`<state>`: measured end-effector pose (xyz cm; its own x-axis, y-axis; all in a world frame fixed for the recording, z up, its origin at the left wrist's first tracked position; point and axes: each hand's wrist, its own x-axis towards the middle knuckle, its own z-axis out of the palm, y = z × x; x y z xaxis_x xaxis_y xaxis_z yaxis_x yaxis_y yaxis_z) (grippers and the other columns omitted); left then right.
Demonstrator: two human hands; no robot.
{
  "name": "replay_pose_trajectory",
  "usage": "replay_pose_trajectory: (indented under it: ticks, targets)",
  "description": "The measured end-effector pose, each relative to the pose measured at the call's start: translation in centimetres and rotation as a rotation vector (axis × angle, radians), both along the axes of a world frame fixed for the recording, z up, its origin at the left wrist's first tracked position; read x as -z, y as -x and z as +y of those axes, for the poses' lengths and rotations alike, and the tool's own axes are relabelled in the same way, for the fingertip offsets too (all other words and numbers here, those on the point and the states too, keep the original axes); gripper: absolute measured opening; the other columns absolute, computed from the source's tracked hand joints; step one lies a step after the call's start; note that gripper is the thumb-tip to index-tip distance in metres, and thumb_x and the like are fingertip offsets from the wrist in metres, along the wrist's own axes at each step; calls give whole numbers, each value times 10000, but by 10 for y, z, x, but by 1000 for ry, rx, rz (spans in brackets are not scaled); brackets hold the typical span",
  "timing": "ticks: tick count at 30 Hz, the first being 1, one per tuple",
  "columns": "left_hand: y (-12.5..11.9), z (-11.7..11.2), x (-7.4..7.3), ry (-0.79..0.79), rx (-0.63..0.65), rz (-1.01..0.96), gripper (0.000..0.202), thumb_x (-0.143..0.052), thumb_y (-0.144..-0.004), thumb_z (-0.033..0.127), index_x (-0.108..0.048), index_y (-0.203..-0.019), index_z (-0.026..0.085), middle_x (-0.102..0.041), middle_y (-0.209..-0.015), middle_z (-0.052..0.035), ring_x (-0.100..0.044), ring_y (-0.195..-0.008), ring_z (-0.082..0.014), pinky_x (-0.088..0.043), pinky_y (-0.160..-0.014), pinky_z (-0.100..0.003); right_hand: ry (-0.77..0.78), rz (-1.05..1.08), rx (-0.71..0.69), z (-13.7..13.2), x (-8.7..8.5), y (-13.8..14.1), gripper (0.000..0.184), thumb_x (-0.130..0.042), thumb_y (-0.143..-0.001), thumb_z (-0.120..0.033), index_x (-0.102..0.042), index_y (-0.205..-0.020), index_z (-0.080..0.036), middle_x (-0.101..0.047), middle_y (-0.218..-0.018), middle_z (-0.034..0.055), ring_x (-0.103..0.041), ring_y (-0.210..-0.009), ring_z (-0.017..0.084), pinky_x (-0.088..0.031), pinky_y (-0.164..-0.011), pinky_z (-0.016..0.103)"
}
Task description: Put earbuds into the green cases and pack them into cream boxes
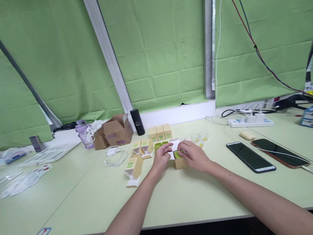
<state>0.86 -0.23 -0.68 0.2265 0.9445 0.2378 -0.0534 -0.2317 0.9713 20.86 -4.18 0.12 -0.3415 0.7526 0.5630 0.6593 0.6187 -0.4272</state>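
At the centre of the head view, on a pale green table (pixel 98 208), a small tan box (pixel 181 163) stands with its top open and a green piece (pixel 177 154) seated in its mouth. The right hand (pixel 192 154) has its fingertips at this piece; whether they pinch it or merely press upon it cannot be told. The left hand (pixel 161 158) lies just beside the box, thumb and fingers spread apart. Further green pieces (pixel 157 146) lie just beyond the left hand. To the left are a pair of open boxes (pixel 147 146) and, nearer, a single open box (pixel 134 165) with its flap extended; behind stands a row of three closed boxes (pixel 160 132). Clear cups (pixel 195 137) with yellow marks lie beyond the right hand. At right, two phones (pixel 250 156) lie flat before a white power strip (pixel 251 122); at rear left, a black cylinder (pixel 137 122) adjoins a brown carton (pixel 117 132).
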Motion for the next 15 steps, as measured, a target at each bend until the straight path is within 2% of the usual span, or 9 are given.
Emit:
replay_pose_trajectory:
  ticks: [4, 9, 15]
  targets:
    - [0, -1, -1, -13, 6, 6, 616, -526, -563, 34, -737, -1133, 134, -761, -942, -76, -694, -889, -198, -511, -782, -277, 49, 128, -26, 6, 5, 1, 81, -554, -968, -198, -621, -939, -233, -644, -1092, 50, -598, -961, 208, -443, -786, 310]
    - [0, 0, -1, -11, 11, 15, 616, -522, -559, 42, -733, -1132, 130, -754, -917, -68, -682, -845, -188, -499, -749, -272, 148, 240, -40, 16, 12, 3, 82, -618, -911, -176, -659, -854, -218, -632, -1034, 45, -586, -852, 185, -428, -739, 301]
    - [0, -1, -1, 7, 25, -9, 607, -540, -573, 48, -724, -1144, 135, -764, -925, -69, -691, -851, -192, -501, -767, -278, 210, 317, -54, 17, 11, 4, 100, -647, -878, -162, -698, -808, -212, -630, -1024, 47, -579, -820, 177, -427, -740, 305]
